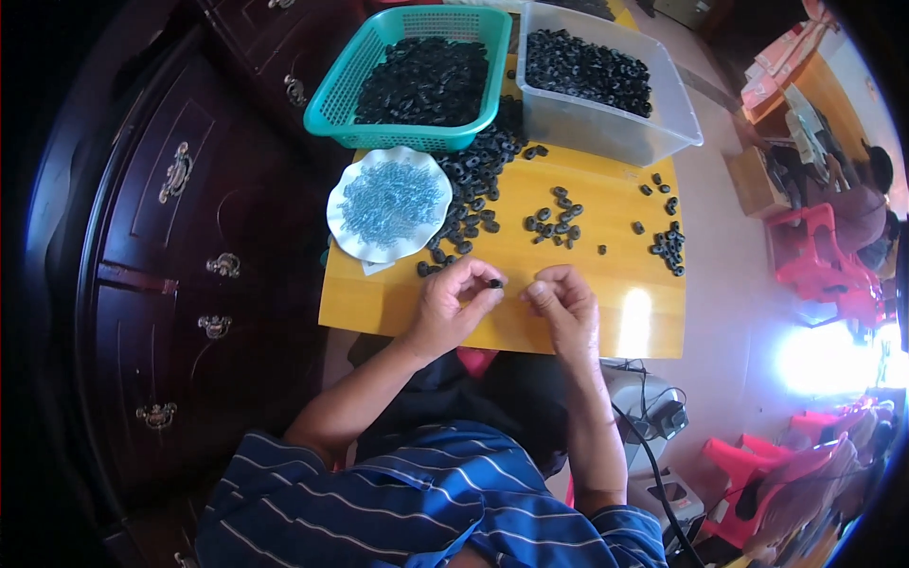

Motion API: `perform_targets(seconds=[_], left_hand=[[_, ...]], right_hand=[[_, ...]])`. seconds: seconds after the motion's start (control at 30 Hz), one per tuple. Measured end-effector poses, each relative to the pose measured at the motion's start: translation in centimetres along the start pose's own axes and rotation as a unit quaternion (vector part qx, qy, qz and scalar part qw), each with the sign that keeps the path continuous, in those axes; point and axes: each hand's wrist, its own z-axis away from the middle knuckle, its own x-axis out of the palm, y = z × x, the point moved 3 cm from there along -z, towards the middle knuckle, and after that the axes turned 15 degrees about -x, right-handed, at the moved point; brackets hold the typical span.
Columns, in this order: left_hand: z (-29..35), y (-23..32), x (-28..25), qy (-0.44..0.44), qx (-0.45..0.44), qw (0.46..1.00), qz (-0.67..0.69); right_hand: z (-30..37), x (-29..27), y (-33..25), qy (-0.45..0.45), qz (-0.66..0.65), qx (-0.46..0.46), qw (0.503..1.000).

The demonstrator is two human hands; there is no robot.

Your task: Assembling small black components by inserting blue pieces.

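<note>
My left hand (pixel 453 305) pinches a small black plastic part (pixel 495 283) between thumb and fingers over the front of the yellow table (pixel 379 301). A short gap to its right, my right hand (pixel 568 312) has thumb and forefinger pressed together; whatever is between them is too small to make out. Beyond my left hand stands a white scalloped plate (pixel 339 210) holding many tiny bluish, shiny pieces (pixel 390 201). Beside the plate, loose black oval parts with holes (pixel 473 175) lie in a heap. A smaller cluster of black parts (pixel 557 225) sits beyond my right hand.
At the back are a green basket (pixel 327 118) and a clear plastic bin (pixel 606 133), each holding many black parts. More black pieces (pixel 668 248) lie near the right table edge. A dark wooden cabinet (pixel 142 256) flanks the left; pink chairs (pixel 743 473) stand right.
</note>
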Motion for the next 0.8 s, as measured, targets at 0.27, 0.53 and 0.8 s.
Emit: perform_targets(seconds=[0.27, 0.53, 0.8], left_hand=[[0.3, 1.9, -0.3, 0.009, 0.019, 0.996, -0.088], [0.5, 1.5, -0.1, -0.005, 0.013, 0.994, -0.106], [0.2, 0.7, -0.2, -0.014, 0.022, 0.994, -0.107]], right_hand=[[0.0, 0.1, -1.2, 0.005, 0.046, -0.015, 0.999], [0.3, 0.8, -1.3, -0.057, 0.029, -0.006, 0.998], [0.4, 0.8, -1.0, -0.061, 0.048, -0.009, 0.997]])
